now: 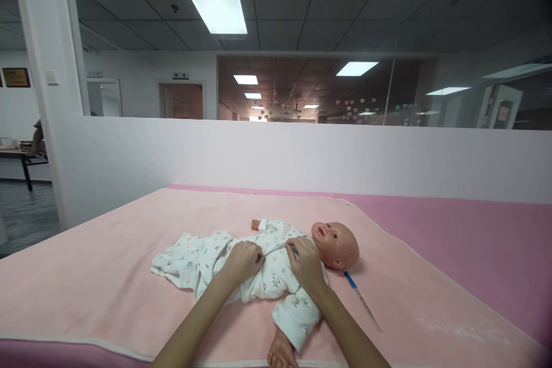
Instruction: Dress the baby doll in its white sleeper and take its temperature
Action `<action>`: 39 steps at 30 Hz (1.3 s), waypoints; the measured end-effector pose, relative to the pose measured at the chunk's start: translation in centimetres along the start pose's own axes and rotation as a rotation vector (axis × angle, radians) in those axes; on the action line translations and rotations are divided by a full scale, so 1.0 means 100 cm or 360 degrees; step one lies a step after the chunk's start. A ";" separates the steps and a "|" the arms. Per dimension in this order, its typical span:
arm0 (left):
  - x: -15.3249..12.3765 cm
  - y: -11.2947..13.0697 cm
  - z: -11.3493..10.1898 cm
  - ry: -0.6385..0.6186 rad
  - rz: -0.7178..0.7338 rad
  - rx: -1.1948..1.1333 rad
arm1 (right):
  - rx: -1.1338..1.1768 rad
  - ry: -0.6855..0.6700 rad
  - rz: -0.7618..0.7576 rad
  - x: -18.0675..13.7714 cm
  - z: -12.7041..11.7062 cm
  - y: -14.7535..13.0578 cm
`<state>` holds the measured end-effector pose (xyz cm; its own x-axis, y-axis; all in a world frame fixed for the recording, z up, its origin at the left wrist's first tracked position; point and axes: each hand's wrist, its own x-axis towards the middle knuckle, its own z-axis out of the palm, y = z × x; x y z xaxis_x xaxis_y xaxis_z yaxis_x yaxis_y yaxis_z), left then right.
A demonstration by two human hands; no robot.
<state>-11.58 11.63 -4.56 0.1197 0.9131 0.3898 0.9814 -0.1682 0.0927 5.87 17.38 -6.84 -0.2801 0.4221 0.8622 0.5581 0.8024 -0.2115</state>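
A baby doll [338, 244] lies on its back, its head to the right, dressed in a white patterned baby shirt [276, 276]. Over its lower body spread white patterned trousers [185, 256]. My left hand [245, 260] is closed at the middle of the doll, its fingers pinching the front edge of the shirt. Nearer the doll's neck, my right hand [305, 261] is closed on the same edge, which runs taut between the two hands. Parts of the fingertips are hidden by the hands themselves.
A thin thermometer-like stick with a blue end [362, 300] lies right of the doll's head. Under everything is a peach pad [107, 276] on a pink surface [457, 241]. A white half-wall with glass [323, 155] stands behind. Part of a person [38, 137] shows at far left.
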 end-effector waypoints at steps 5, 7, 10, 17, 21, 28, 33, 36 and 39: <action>-0.001 -0.001 0.001 0.0031 -0.0035 0.0033 | -0.0127 -0.0052 -0.0062 0.003 -0.001 -0.001; 0.000 0.000 -0.009 0.0012 -0.0015 0.0104 | -0.0210 -0.0115 -0.0170 0.006 -0.011 -0.005; 0.010 0.001 -0.034 -0.0033 0.0011 0.0083 | -0.0285 -0.0017 -0.0095 0.003 -0.041 -0.012; 0.063 0.021 -0.034 0.0202 0.0092 -0.0696 | -0.0893 0.0166 0.0666 -0.084 -0.107 0.010; 0.071 0.032 0.014 -0.0121 0.0105 -0.1176 | -0.1183 -0.0067 0.0625 -0.132 -0.108 0.049; 0.061 0.032 0.035 -0.0039 0.0037 -0.1494 | -0.1097 -0.0078 0.0612 -0.135 -0.107 0.062; 0.065 0.025 0.038 0.0210 -0.0214 -0.1740 | -0.1180 -0.0090 0.0836 -0.112 -0.117 0.049; 0.068 0.019 0.044 0.0284 -0.0332 -0.1897 | -0.1211 -0.0018 0.0944 -0.093 -0.130 0.042; 0.070 0.017 0.047 0.0292 -0.0371 -0.2056 | -0.1114 0.0074 0.1061 -0.073 -0.146 0.027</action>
<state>-8.37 19.48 -6.03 -0.1531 0.9228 0.3537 0.1163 -0.3386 0.9337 20.80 10.32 -6.95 0.2852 0.6702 0.6852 0.9344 -0.0351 -0.3546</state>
